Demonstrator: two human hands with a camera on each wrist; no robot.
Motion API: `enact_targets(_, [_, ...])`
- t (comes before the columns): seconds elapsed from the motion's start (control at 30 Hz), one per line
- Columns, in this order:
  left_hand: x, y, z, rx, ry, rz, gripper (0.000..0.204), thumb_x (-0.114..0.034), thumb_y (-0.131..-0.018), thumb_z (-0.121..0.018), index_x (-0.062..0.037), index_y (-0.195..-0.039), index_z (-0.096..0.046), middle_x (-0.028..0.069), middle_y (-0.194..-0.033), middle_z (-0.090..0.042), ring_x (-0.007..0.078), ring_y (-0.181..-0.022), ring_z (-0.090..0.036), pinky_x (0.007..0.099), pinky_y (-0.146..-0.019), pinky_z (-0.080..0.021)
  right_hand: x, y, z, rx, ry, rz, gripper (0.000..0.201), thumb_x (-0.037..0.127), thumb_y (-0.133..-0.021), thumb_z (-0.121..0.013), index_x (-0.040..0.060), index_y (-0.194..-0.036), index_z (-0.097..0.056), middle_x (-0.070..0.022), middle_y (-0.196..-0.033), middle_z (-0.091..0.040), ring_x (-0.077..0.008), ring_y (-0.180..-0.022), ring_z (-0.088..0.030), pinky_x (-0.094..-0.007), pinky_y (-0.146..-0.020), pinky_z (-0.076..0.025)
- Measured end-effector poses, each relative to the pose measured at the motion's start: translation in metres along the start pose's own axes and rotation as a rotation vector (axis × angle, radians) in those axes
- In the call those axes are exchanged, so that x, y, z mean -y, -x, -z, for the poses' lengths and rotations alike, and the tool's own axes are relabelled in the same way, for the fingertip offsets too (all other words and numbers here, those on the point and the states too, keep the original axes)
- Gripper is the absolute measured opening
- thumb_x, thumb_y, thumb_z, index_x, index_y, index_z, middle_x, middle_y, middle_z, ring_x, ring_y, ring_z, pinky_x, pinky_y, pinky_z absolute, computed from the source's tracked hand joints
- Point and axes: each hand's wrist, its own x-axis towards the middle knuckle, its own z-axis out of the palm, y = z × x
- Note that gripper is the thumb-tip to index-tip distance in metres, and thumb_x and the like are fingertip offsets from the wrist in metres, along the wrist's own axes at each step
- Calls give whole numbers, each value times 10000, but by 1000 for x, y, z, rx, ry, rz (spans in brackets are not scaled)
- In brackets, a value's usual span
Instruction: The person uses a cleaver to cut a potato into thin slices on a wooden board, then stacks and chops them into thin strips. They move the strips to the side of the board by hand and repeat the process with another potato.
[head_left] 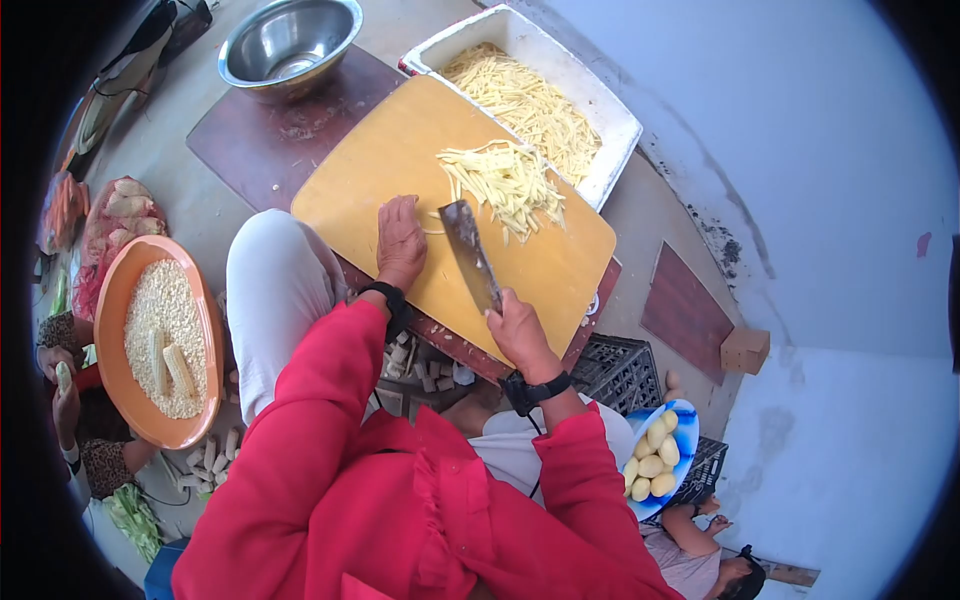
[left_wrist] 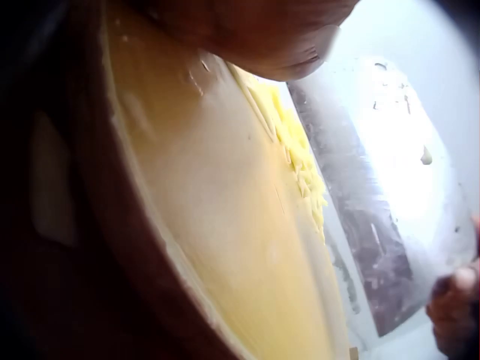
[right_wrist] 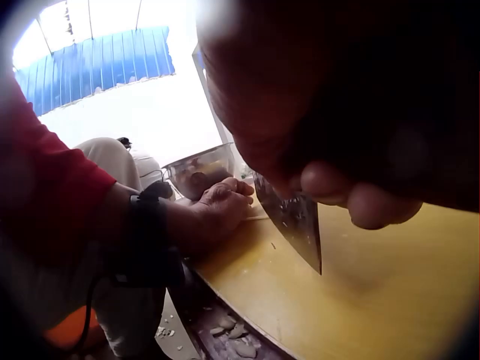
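Note:
The right hand (head_left: 520, 328) grips the handle of a cleaver (head_left: 470, 255), whose wide blade stands over the yellow cutting board (head_left: 350, 190). Left of the blade, the left hand (head_left: 401, 240) rests on the board, fingers fairly straight and close together; a thin pale strip (head_left: 434, 231) lies between hand and blade. Beyond the blade a heap of cut potato strips (head_left: 505, 185) lies on the board. In the left wrist view the blade (left_wrist: 360, 195) stands beside the strips (left_wrist: 296, 157). The right wrist view shows the blade (right_wrist: 292, 221) near the left hand (right_wrist: 221, 210).
A white box (head_left: 622, 150) of strips adjoins the board's far edge. A metal bowl (head_left: 290, 45) stands at the back left. An orange basin (head_left: 212, 340) of corn kernels is at left, near another person's hands. Peeled potatoes (head_left: 650, 466) fill a blue-white bowl at lower right.

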Motion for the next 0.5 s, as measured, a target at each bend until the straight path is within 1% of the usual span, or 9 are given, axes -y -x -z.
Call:
enact_targets(0.1, [1, 0, 2, -31, 34, 19, 437, 34, -792, -474, -19, -1225, -495, 193, -1219, -527, 386, -1225, -441, 486, -1116, -308, -8, 1, -6, 76, 37, 66, 292, 170, -857, -627, -25, -1038, -508, -306, -778, -620, -487, -776, -619, -542, -703, -495])
enact_targets(0.13, [1, 1, 1, -40, 46, 26, 453, 47, -780, -471, -16, -1228, -493, 195, -1216, -528, 386, -1220, -444, 482, -1113, -314, -12, -3, -8, 99, 12, 63, 294, 171, -858, -625, -26, -1041, -509, -308, -784, -621, -486, -780, -620, -541, -706, -495])
enact_targets(0.23, [2, -1, 2, -41, 140, 67, 464, 62, -767, -470, -14, -1224, -495, 198, -1204, -536, 390, -1196, -455, 478, -1096, -333, -17, -19, -5, 137, -21, 61, 294, 171, -857, -620, -31, -1043, -514, -313, -804, -624, -484, -797, -621, -539, -719, -496])
enact_targets(0.3, [2, -2, 2, -48, 113, 46, 463, 72, -778, -489, -13, -1233, -497, 200, -1205, -533, 386, -1189, -466, 455, -1066, -366, -17, -40, 1, 142, 6, 74, 286, 163, -854, -618, -37, -1034, -519, -315, -817, -627, -482, -812, -621, -540, -733, -496])
enact_targets(0.33, [2, -1, 2, -49, 98, 38, 462, 77, -784, -499, -13, -1238, -498, 201, -1206, -531, 384, -1185, -472, 444, -1051, -383, -14, -50, 4, 131, 36, 68, 284, 161, -853, -618, -40, -1028, -521, -316, -824, -629, -480, -820, -623, -538, -744, -498])
enact_targets(0.4, [3, 1, -1, -70, 65, 17, 428, 53, -795, -486, -13, -1218, -500, 202, -1195, -539, 388, -1175, -471, 470, -1062, -364, -7, -75, 7, 107, 94, 59, 280, 158, -849, -617, -46, -1017, -524, -318, -837, -633, -475, -836, -628, -534, -768, -503])
enact_targets(0.43, [3, -1, -3, -84, 49, 6, 412, 42, -801, -479, -13, -1208, -502, 203, -1189, -542, 390, -1170, -470, 483, -1067, -355, -8, -88, 6, 62, 99, 57, 268, 151, -848, -613, -50, -1005, -529, -319, -841, -635, -473, -840, -630, -531, -776, -506])
enact_targets(0.5, [4, -2, -2, -58, 65, 22, 402, 27, -813, -488, -15, -1213, -501, 205, -1193, -541, 390, -1175, -470, 480, -1075, -352, -6, -111, 6, -29, 113, 54, 245, 137, -847, -604, -58, -981, -539, -321, -848, -639, -471, -847, -635, -525, -792, -513])
